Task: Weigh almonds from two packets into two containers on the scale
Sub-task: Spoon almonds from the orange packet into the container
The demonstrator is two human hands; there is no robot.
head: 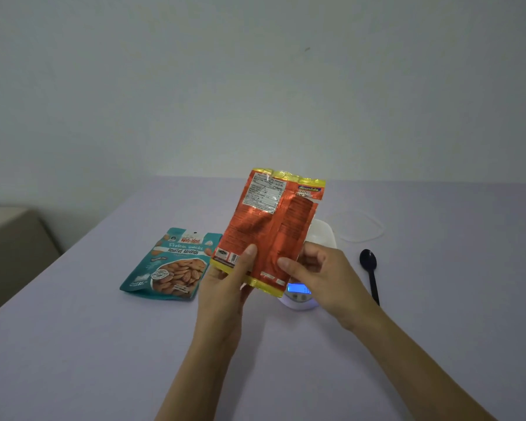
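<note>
On lilac table (104, 344) — scale (299, 299), spoon (370, 273).

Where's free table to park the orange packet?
Free: the table near edge below the teal almond pouch, and far right beyond the black spoon. Crowded: around the scale, where both hands, left hand and right hand, hold the orange packet.

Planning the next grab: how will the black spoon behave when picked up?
The black spoon looks like thin plastic, so probably light and fairly stiff. It lies flat on the table, so its low handle may slide before lifting.
</note>
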